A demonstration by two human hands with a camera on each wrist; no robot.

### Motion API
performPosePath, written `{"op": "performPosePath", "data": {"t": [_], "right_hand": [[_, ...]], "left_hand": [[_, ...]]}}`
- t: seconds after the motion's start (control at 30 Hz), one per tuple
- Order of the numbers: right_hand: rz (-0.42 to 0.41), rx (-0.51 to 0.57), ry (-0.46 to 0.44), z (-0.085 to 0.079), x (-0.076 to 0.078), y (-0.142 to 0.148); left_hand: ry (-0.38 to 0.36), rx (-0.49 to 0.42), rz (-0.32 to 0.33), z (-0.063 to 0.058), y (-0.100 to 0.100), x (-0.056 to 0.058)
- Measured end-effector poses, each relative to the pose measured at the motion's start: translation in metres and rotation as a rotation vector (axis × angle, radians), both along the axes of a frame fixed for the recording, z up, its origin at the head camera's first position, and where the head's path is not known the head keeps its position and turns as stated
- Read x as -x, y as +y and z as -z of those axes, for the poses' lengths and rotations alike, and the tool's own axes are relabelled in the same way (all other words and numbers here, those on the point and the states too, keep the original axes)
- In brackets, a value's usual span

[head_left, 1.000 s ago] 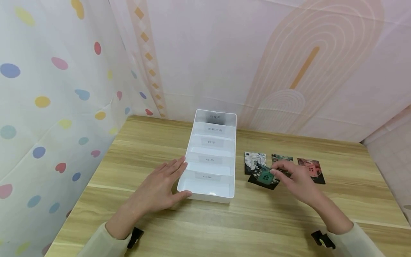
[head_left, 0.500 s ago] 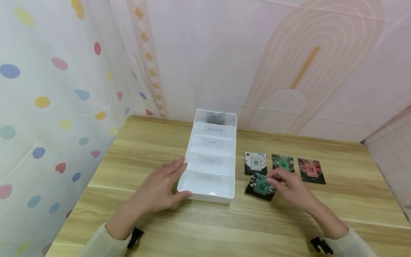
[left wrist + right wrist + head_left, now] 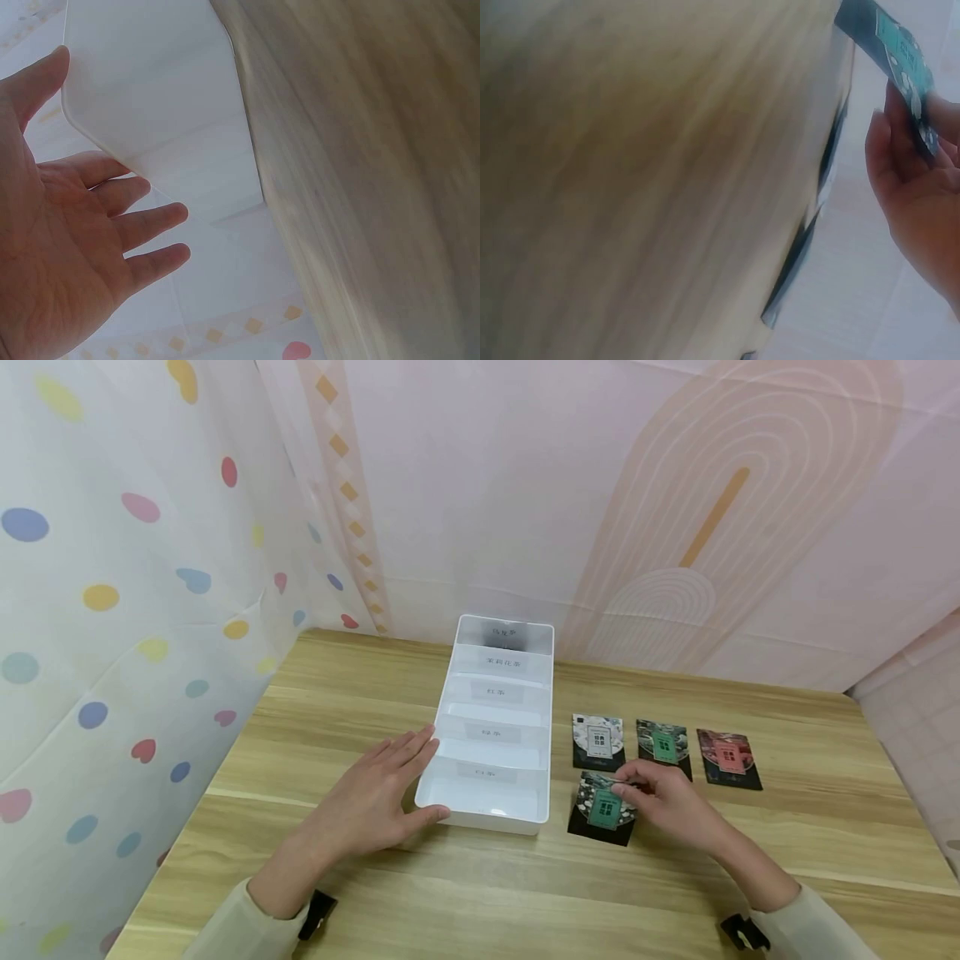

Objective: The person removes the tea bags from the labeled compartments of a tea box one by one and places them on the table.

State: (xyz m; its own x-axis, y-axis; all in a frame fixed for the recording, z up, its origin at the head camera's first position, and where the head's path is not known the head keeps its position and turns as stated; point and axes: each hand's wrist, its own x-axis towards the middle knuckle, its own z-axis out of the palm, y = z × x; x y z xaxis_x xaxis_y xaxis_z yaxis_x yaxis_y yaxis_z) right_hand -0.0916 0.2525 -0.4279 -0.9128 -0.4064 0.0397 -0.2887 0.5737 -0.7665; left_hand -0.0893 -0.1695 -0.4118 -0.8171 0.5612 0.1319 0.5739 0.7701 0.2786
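Observation:
My right hand [image 3: 675, 806] pinches the upper right corner of a black tea sachet [image 3: 602, 812] with a green label and a floral print. In the right wrist view the same sachet [image 3: 891, 46] sticks out from between thumb and fingers. Fingers spread, my left hand [image 3: 371, 802] touches the left side and front corner of a long white box [image 3: 480, 822]. The left wrist view shows its thumb and fingertips against the box's outer wall [image 3: 157, 97]. Inside, the box is split by labelled dividers into several compartments, with nothing seen in them.
Behind the right hand lie three sachets in a row: a white one [image 3: 597, 743], a green one [image 3: 663, 747], partly covered by the hand, and a red one [image 3: 729, 760]. The wooden table [image 3: 480, 902] meets patterned curtains at the back and left.
The right hand has brought the green-labelled sachet toward the person and slightly left, off the row, uncovering the white and green sachets. The left hand keeps its place on the box.

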Motion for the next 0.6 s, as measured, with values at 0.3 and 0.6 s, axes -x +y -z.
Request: {"op": "performPosePath", "data": {"t": [0.3,0.6], "right_hand": [[0.032,-0.12,-0.037,0.009,0.009,0.0],[0.005,-0.178,-0.052,0.015,0.015,-0.002]], "left_hand": [[0.006,0.0,0.0,0.0,0.0,0.0],[-0.006,0.001,-0.003,0.0,0.0,0.0]]}}
